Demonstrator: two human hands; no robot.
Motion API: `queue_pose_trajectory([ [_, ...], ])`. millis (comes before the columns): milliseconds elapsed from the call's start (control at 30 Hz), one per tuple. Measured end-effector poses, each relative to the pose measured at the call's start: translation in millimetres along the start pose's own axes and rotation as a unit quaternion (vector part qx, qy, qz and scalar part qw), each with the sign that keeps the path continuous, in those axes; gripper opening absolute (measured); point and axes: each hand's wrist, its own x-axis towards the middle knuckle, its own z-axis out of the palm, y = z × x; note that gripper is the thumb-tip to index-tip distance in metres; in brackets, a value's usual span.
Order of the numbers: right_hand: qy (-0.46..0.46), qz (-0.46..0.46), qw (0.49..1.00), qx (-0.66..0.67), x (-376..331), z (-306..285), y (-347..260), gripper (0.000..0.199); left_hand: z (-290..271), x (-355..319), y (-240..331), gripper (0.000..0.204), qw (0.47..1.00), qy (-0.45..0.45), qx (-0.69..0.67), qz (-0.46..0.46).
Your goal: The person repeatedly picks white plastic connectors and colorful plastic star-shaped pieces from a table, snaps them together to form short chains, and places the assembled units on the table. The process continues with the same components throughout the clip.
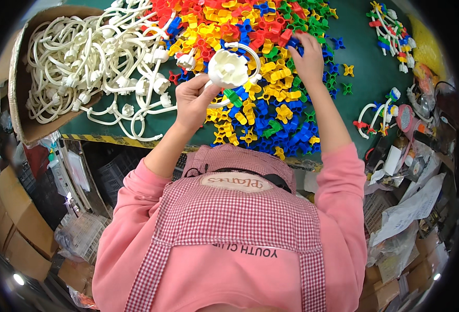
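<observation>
Holding a white ring [233, 70] up over the counter [367, 80]: left hand [194, 99] has its grip clenched on the ring's lower left edge, fingers wrapped around it. The ring carries a white flower-shaped cap facing the camera and sits above the near middle of the clip pile [260, 57]. Right hand [308, 58] is down in the pile, just right of the ring, fingertips pinching at a blue clip [293, 43]; can't tell if the grip has actually closed on it. The pile is mixed red, yellow, blue and green small plastic pieces, spread over the green counter. White ring stock [91, 57] fills a cardboard box [16, 62] at left and spills out beside it. Finished rings with coloured clips [391, 26] lie at the far right, well apart from both hands.
</observation>
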Motion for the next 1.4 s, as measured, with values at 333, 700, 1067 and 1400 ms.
queue_pose_trajectory([
  [333, -0.055, -0.019, 0.977, 0.205, -21, -32, -37, 0.010, 0, -12, 14, 0.016, 0.999, -0.006, 0.041, 0.016],
  [700, -0.080, 0.319, 0.757, 0.565, -107, -74, -84, 0.018, 58, -10, 2, 0.029, 0.972, -0.060, -0.214, -0.073],
  [1067, 0.440, 0.553, 0.593, 0.385, -223, -191, 215, 0.019, 23, 7, -116, 0.039, 0.706, -0.175, 0.675, 0.124],
  [1400, 0.020, 0.183, 0.982, -0.038, -140, -74, 122, 0.040, 8, 22, -114, 0.014, 0.620, -0.209, 0.736, 0.173],
])
